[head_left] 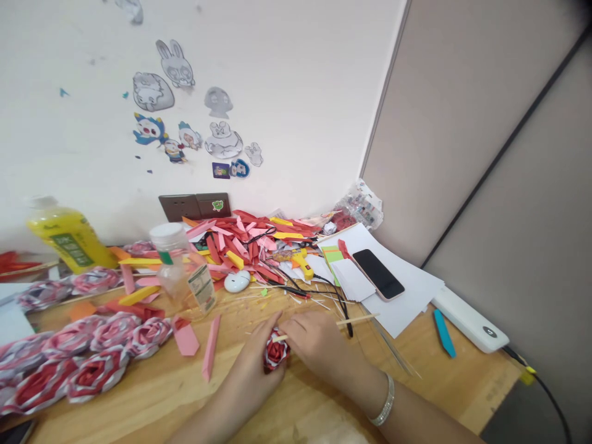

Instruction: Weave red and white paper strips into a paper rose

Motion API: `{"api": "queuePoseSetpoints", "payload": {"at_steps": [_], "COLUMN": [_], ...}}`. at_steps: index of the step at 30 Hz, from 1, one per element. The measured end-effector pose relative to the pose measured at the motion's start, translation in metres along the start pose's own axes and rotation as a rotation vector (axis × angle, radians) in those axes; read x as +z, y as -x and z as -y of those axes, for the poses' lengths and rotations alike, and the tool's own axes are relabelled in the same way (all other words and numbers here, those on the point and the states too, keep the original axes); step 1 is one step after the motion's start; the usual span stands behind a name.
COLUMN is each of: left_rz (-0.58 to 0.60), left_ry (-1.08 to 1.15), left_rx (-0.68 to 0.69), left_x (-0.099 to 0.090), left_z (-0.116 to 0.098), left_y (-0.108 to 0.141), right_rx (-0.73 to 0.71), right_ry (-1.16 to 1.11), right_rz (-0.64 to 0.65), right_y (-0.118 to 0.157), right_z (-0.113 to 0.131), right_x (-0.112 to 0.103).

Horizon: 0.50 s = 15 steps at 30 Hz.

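Observation:
Near the front of the wooden table, my left hand is wrapped round a red and white paper rose, its face turned up towards me. My right hand grips a thin wooden stick; one tip lies over the rose's upper edge and the other end points out to the right. The right fingers touch the rose's side, and some fingertips are hidden behind it. A pink folded paper strip lies left of my hands. Further left sit several finished paper roses in red, pink and white.
Behind my hands is a heap of coloured paper strips with a yellow glue gun and its cable. A clear bottle, a yellow drink bottle, a phone on white sheets and a white power strip stand or lie around.

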<state>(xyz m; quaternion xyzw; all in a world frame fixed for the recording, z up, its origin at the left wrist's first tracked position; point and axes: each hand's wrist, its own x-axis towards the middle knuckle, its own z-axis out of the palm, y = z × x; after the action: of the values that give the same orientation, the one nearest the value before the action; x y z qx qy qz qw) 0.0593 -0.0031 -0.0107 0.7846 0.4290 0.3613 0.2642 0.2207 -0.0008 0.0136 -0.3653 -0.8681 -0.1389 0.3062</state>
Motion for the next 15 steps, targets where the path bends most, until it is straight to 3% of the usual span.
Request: {"api": "queuePoseSetpoints", "payload": {"at_steps": [15], "left_rz": [-0.024], "left_ry": [0.028], "left_rx": [0.008], "left_x": [0.0013], "left_z": [0.0005], "left_y": [0.0008], "right_rx": [0.072], "right_ry": [-0.049], "right_rz": [-0.037], "right_y": [-0.0002], "right_z": [0.0014], "right_x": [-0.0029]}}
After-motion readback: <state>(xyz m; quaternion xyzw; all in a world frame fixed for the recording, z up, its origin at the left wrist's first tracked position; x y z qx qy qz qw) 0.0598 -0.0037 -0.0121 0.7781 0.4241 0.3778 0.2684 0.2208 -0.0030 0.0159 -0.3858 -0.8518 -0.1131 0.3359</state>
